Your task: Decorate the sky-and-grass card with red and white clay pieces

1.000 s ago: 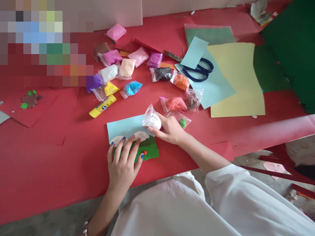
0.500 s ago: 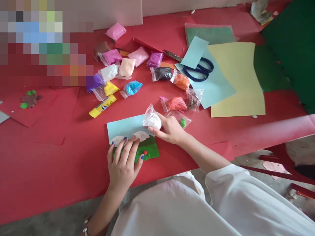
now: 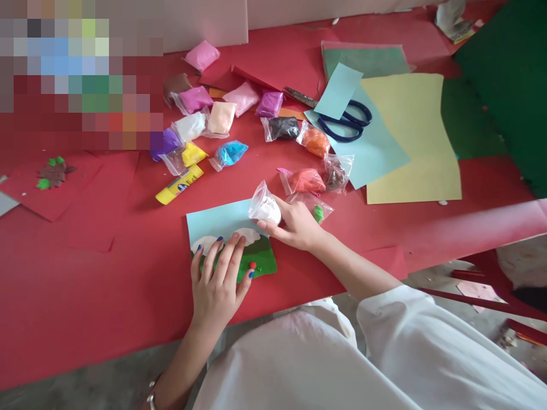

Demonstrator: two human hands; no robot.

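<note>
On the red tabletop lies a light blue paper [image 3: 217, 215] bearing green clay [image 3: 265, 262] along its lower part, white clay patches [image 3: 248, 236] above that and a small red clay ball [image 3: 252, 265]. My left hand [image 3: 219, 285] rests over it with fingers spread, the tips at the white patches. At the paper's upper right, my right hand [image 3: 294, 223] holds a clear bag of white clay [image 3: 268, 210] between thumb and fingers. Just beyond that hand is a bag with a bit of green clay [image 3: 318, 213].
Several bagged clays, including red [image 3: 306, 180], blue [image 3: 231, 152] and black [image 3: 285, 127], lie beyond my hands. A yellow glue stick [image 3: 179, 184] is left of the paper. Scissors [image 3: 342, 128] sit under a blue strip, by a yellow sheet [image 3: 414, 136]. Brown-green clay [image 3: 55, 172] lies far left.
My left hand has shifted slightly to the right across the paper, fingers still spread. The right hand and its bag of white clay have hardly moved.
</note>
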